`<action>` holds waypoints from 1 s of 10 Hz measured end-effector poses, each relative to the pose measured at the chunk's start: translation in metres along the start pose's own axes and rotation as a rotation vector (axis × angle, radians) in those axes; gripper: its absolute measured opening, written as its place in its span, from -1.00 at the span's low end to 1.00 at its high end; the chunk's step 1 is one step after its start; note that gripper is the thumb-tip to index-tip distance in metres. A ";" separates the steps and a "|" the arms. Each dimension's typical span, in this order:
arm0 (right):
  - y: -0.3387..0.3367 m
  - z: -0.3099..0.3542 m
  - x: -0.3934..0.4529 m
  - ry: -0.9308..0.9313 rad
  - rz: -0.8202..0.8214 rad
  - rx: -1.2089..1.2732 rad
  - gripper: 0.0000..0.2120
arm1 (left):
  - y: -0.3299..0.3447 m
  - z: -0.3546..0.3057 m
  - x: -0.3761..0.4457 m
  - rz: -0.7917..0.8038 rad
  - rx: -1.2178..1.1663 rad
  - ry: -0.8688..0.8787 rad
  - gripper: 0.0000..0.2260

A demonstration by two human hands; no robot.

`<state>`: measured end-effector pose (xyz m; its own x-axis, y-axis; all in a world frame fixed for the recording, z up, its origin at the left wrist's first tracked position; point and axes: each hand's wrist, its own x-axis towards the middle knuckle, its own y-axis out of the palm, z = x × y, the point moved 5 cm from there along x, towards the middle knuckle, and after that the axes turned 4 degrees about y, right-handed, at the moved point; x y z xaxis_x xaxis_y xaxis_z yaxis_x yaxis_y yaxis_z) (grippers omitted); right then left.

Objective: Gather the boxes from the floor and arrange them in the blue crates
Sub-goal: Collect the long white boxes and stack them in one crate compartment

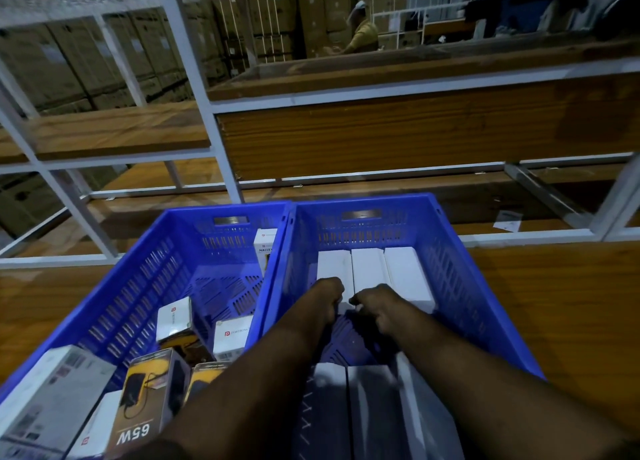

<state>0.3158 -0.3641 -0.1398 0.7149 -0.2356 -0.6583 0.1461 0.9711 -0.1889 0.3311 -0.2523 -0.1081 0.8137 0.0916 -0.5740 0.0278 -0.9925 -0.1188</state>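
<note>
Two blue crates stand side by side on a wooden surface. The right crate (460,248) holds a row of three white boxes (369,269) at its far end and more boxes (367,407) near me. Both my hands reach into it. My left hand (327,298) and my right hand (375,305) are curled against the near ends of the white boxes, fingers closed on the left and middle ones. The left crate (145,272) holds several loose boxes, among them a yellow and black "65W" box (145,404) and a white box (175,319).
A white metal rack (207,113) with wooden shelves rises right behind the crates. Cardboard cartons are stacked beyond it. A person in a yellow shirt (362,33) stands far back. A paper slip (507,220) lies on the low shelf at right.
</note>
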 end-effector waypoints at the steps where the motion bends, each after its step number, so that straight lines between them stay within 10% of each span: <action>1: -0.024 0.014 -0.018 -0.134 0.028 -0.434 -0.77 | 0.000 0.007 0.007 0.020 -0.235 -0.079 -0.93; 4: -0.047 -0.013 -0.057 -0.175 0.146 -1.302 -0.55 | 0.004 -0.006 -0.024 0.038 -0.022 0.125 -0.77; 6: -0.052 -0.035 -0.059 -0.023 0.172 -1.387 -0.43 | 0.025 0.007 -0.056 0.293 0.174 0.113 -0.79; 10: -0.053 -0.027 -0.061 0.003 0.168 -1.030 -0.39 | 0.032 0.005 -0.062 0.306 0.293 0.234 -0.83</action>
<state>0.2464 -0.4019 -0.1094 0.6700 -0.1019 -0.7354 -0.6102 0.4885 -0.6237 0.2790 -0.2895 -0.0805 0.8688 -0.2546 -0.4248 -0.3702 -0.9036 -0.2154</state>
